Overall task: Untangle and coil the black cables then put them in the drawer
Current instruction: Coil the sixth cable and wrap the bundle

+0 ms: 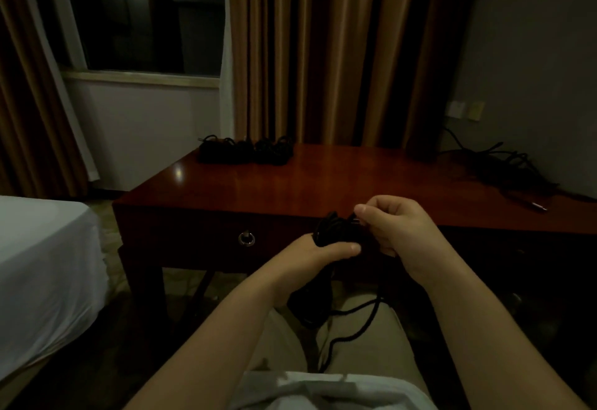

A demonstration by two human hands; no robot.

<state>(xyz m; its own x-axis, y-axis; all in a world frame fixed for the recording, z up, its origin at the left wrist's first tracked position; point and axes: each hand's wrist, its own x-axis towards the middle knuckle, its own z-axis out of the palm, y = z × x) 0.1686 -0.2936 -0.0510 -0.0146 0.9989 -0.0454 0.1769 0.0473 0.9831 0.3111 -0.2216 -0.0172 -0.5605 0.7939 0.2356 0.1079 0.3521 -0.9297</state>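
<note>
head view: left hand [318,253] fingers curl round looped matte black cable [336,232]; right hand [392,227] fingers pinch its plug end.

Dim indoor scene under weak overhead light. A small glare spot lies near the left edge of the worktop [323,177]; the window [145,15] is dark, reflecting one lamp. Wide-angle bending at the edges; soft, noisy shadows.
</note>
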